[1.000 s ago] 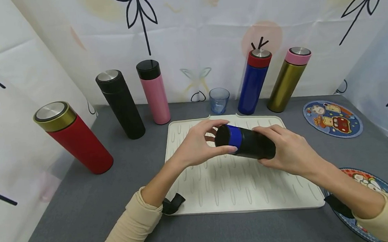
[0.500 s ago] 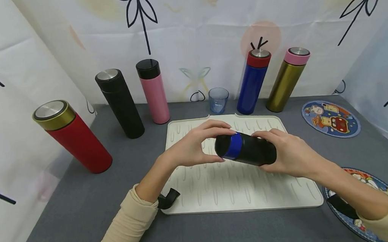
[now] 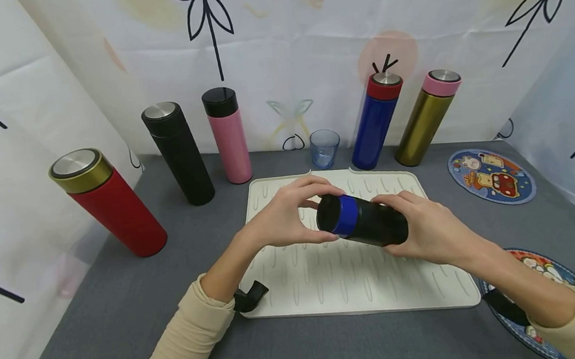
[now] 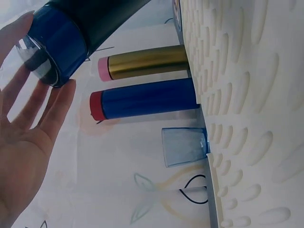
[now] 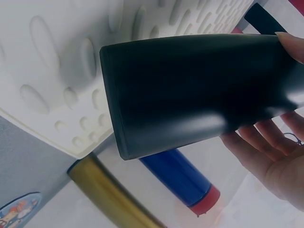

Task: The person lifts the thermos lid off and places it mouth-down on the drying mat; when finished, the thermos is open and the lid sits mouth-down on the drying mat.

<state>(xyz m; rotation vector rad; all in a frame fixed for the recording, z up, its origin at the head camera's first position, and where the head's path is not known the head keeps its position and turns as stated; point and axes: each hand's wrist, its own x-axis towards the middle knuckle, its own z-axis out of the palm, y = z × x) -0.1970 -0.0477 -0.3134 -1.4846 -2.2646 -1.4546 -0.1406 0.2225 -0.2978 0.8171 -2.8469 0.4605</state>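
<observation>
"Where is the black bottle [image 3: 381,221] held?"
"Above the white ridged mat [image 3: 357,292], on its side. Its body is gripped by the right hand [image 3: 428,225]; its blue-banded cap [image 3: 347,215] is pinched between thumb and fingers by the left hand [image 3: 295,215]."
"What is added from the wrists?"
"From the left, a glossy, silvery end face [image 4: 42,64] is revealed; from the head, that end is seen as plain dark. From the right, the base rim [image 5: 112,102] is shown uncovered, whereas from the head it is partly hidden by the palm."
</observation>
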